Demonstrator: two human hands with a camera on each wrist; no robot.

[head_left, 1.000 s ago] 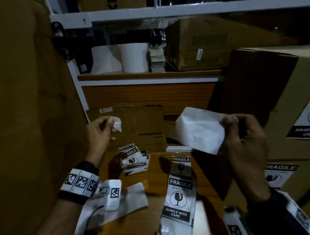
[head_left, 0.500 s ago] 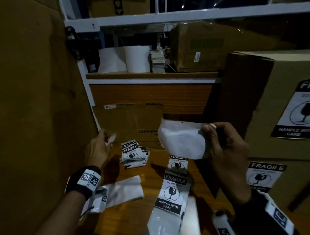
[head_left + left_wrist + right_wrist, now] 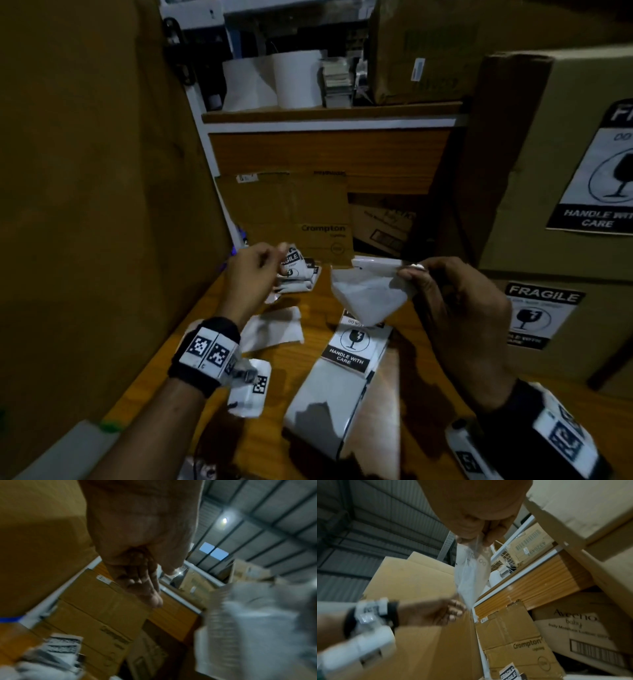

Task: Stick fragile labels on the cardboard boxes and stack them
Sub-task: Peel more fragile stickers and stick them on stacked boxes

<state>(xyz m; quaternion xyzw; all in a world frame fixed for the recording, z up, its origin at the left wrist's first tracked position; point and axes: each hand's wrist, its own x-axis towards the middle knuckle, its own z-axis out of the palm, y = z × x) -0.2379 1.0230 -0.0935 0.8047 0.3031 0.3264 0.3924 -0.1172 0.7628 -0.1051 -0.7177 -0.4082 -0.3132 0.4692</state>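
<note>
The right hand [image 3: 455,308] pinched a thin, floppy label [image 3: 368,296] by its top edge, likely the best hold, while the left hand [image 3: 251,277] hung loosely curled, its grip unclear

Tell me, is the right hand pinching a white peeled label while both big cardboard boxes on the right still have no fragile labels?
Not quite. The right hand does pinch the white peeled label, but both big cardboard boxes already carry black-and-white fragile labels, as the head view shows.

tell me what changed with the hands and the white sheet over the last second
The left hand dropped from chest height to the pile of labels on the table. The right hand lowered the white sheet, still pinching its edge. The label strip and the boxes stayed put.
</note>
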